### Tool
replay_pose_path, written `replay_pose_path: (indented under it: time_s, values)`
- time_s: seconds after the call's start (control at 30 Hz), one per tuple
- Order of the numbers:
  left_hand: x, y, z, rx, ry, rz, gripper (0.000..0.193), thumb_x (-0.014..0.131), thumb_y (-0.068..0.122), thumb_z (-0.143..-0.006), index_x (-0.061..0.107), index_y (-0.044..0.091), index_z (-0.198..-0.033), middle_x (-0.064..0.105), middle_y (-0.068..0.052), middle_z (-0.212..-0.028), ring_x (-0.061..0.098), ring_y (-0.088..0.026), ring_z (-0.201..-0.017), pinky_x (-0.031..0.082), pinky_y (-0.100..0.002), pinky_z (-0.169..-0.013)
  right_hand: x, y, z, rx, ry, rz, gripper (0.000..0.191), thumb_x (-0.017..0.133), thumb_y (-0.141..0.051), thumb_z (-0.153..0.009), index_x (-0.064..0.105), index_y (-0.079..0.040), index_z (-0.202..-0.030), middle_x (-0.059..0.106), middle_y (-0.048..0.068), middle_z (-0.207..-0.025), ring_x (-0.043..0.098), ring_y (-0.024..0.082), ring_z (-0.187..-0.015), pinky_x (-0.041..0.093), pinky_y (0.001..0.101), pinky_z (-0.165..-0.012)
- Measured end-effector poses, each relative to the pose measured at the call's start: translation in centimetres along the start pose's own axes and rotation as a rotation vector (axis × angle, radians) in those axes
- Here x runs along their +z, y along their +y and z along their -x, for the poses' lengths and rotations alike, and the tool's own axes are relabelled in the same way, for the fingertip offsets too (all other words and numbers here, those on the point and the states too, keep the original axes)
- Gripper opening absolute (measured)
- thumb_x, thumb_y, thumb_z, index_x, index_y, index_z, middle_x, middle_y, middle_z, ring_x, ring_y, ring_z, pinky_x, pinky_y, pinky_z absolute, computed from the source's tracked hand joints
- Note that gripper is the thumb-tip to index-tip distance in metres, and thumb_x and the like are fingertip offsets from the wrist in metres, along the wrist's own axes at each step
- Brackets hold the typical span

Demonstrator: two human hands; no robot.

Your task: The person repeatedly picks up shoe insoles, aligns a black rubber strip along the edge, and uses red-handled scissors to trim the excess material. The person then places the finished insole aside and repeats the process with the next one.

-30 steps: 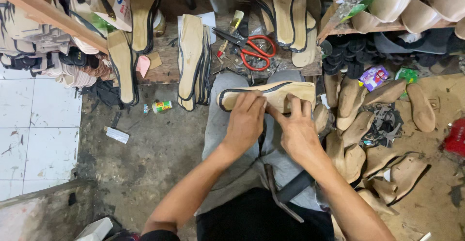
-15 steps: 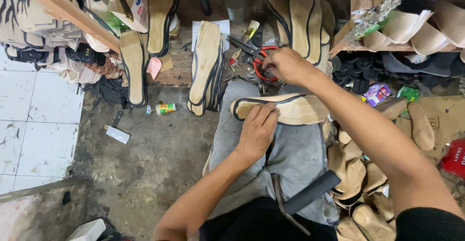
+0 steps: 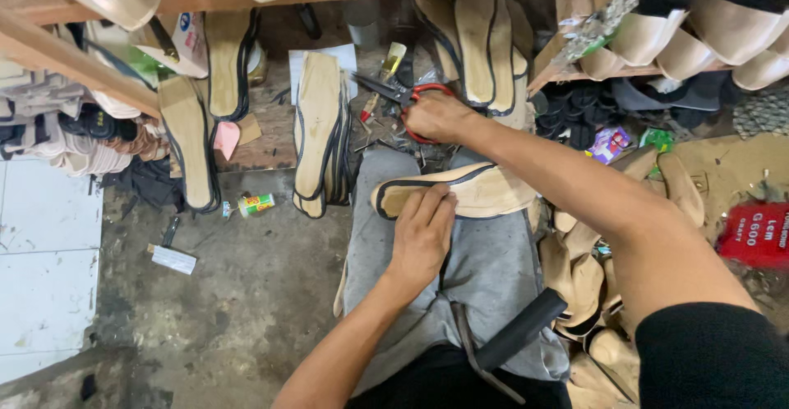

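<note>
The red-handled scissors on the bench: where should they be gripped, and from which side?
Grip the scissors by the red handle loops, coming from the near side. The blades point up-left, away from the person, and the loops lie nearest the lap. The right hand already covers those loops, while the left hand pins the insole.

Left hand [image 3: 421,240] flat; right hand [image 3: 436,115] clenched, outstretched.

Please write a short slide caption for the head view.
Left hand presses a sole; right hand grips red-handled scissors.
</note>
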State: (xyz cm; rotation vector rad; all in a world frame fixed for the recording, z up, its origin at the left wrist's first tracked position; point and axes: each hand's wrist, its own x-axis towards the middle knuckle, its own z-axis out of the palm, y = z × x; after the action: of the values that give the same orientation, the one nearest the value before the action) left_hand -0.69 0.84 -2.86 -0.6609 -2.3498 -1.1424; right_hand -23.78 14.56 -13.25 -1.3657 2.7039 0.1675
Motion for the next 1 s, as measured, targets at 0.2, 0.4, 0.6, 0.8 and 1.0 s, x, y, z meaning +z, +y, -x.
replay_pose_path:
  time_s: [0.2, 0.4, 0.6, 0.8, 1.0]
  values:
    - [0.1, 0.3, -0.2, 0.017, -0.006, -0.035, 0.016, 0.069, -0.001, -0.09, 0.068, -0.004, -0.106, 0.065, -0.015, -0.115, 0.062, -0.033, -0.102, 0.053, -0.043, -0.09, -7.8, -0.9, 3.1, -0.064, 0.374, -0.423, 0.01, 0.072, -0.005, -0.077, 0.069, 0.002, -0.082, 0.07, 0.02, -0.082, 0.068, 0.038, -0.078, 0.054, 0.0447, -0.068]
    - [0.4, 0.5, -0.2, 0.018, -0.009, -0.035, 0.018, 0.07, 0.001, -0.09, 0.067, -0.002, -0.108, 0.064, -0.015, -0.117, 0.061, -0.034, -0.105, 0.052, -0.044, -0.092, -13.1, -7.7, 14.1, 0.482, 0.519, -1.187, 0.011, 0.077, -0.007, -0.086, 0.07, -0.002, -0.092, 0.068, 0.001, -0.079, 0.061, 0.005, -0.072, 0.053, 0.0226, -0.066]
    - [0.3, 0.9, -0.3, -0.014, -0.014, -0.029, 0.024, 0.068, 0.003, -0.093, 0.061, 0.0, -0.116, 0.063, -0.016, -0.117, 0.059, -0.035, -0.105, 0.049, -0.045, -0.093, -10.6, -14.4, 18.6, 0.714, 0.664, -1.304, 0.008, 0.076, -0.006, -0.088, 0.073, -0.003, -0.095, 0.07, -0.001, -0.083, 0.059, 0.003, -0.073, 0.05, 0.0198, -0.068]
    - [0.0, 1.9, -0.3, -0.012, -0.024, 0.01, 0.016, 0.065, 0.0, -0.095, 0.06, 0.001, -0.11, 0.063, -0.015, -0.113, 0.059, -0.035, -0.102, 0.049, -0.045, -0.091, -9.1, -15.7, 18.6, 0.622, 0.82, -1.223, 0.009, 0.076, -0.003, -0.086, 0.074, -0.002, -0.095, 0.065, -0.001, -0.096, 0.054, 0.004, -0.073, 0.044, 0.02, -0.064]
    - [0.3, 2.8, -0.6, -0.007, 0.034, 0.003, 0.016, 0.069, 0.0, -0.092, 0.064, 0.0, -0.107, 0.065, -0.014, -0.111, 0.061, -0.034, -0.103, 0.05, -0.044, -0.09, -11.4, -16.1, 19.5, 0.616, 0.793, -1.135, 0.011, 0.076, -0.004, -0.088, 0.073, -0.003, -0.098, 0.064, 0.001, -0.093, 0.056, 0.007, -0.072, 0.047, 0.0226, -0.064]
